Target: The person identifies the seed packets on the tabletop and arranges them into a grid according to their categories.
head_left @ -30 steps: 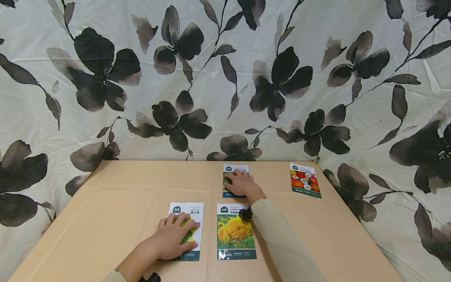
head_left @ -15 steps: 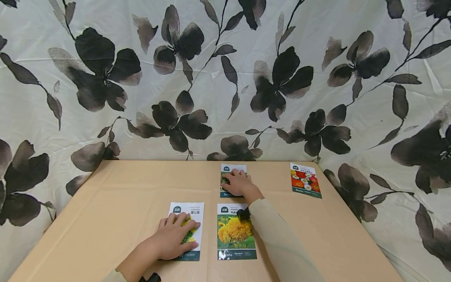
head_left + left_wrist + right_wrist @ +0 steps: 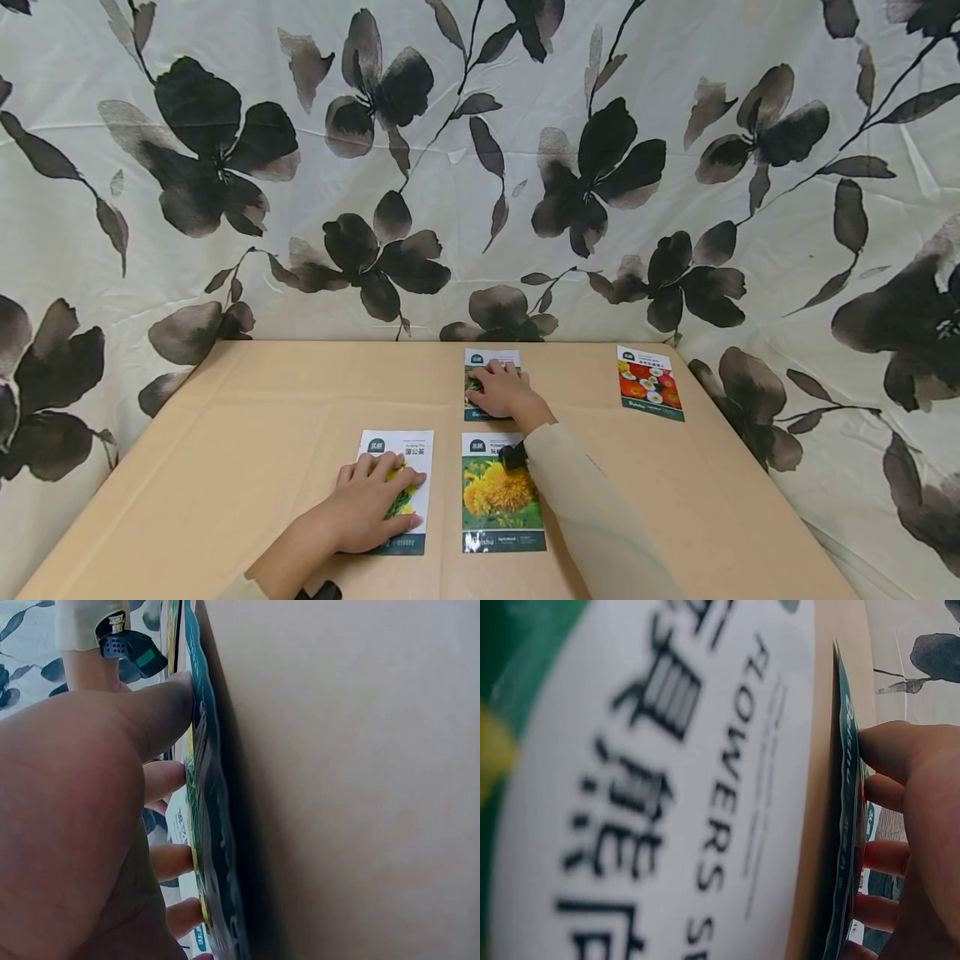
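Note:
My left hand (image 3: pixel 375 504) lies spread over a seed packet (image 3: pixel 418 492) with yellow flowers, at the front left of the table; in the left wrist view its thumb and fingertips touch the packet's face. Farther back, my right hand (image 3: pixel 501 390) presses with its fingertips on another seed packet (image 3: pixel 480 357), whose picture is mostly covered. The right wrist view shows that packet's dark green lower edge (image 3: pixel 847 757) under the fingertips. Between my hands and nearer to me lies a sunflower seed packet (image 3: pixel 502 500), partly overlapped by the black wrist camera (image 3: pixel 513 456).
A seed packet with red, orange and white flowers (image 3: pixel 649 385) lies at the back right of the tan table (image 3: pixel 300 383). Behind and beside the table hangs a white cloth (image 3: pixel 480 200) with dark flowers.
My right hand has slid the far packet a little to the left, so it now sits roughly behind the sunflower packet. My left hand and its packet have stayed still.

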`<state>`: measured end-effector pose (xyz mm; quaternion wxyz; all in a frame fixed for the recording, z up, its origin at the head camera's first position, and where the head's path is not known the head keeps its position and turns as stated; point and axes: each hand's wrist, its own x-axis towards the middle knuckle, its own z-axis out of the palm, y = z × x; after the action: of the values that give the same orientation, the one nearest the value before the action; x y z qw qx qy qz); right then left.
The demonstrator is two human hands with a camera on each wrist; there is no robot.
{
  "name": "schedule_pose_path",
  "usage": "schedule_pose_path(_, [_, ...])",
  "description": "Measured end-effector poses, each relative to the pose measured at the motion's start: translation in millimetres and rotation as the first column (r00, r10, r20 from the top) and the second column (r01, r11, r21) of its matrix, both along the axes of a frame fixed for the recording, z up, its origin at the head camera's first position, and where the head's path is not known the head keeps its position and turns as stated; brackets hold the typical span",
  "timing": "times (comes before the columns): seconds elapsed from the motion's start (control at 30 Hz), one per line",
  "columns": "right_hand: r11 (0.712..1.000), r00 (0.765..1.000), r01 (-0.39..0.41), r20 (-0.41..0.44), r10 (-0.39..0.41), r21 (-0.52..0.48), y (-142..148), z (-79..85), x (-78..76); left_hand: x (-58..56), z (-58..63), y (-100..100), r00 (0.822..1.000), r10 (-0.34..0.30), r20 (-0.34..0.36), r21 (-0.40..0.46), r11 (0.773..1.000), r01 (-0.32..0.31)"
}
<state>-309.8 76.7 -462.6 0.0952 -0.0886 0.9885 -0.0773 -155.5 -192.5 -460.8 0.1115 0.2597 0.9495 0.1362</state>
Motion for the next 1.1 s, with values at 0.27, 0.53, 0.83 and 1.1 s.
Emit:
schedule_pose_path(0.27, [1.000, 1.000, -0.005, -0.007, 0.005, -0.001, -5.2, -1.1, 0.6, -0.1, -0.6, 0.2, 1.000, 0.003, 0.004, -0.006, 1.000, -0.003])
schedule_pose_path(0.53, [1.000, 1.000, -0.009, 0.002, 0.009, 0.011, -9.4, 1.1, 1.9, -1.5, -7.7, -1.7, 1.000, -0.012, -0.009, 0.025, 1.000, 0.013])
schedule_pose_path(0.83, [1.000, 1.000, 0.005, -0.005, -0.005, 0.004, -12.9, -2.7, 0.3, -2.2, -11.3, -3.2, 0.999, -0.025, -0.031, 0.039, 0.999, 0.027])
schedule_pose_path(1.1, [1.000, 1.000, 0.001, -0.007, -0.001, 0.007, -15.5, -4.1, -0.6, -1.4, -9.3, -2.5, 1.000, -0.015, -0.012, 0.020, 1.000, 0.015])
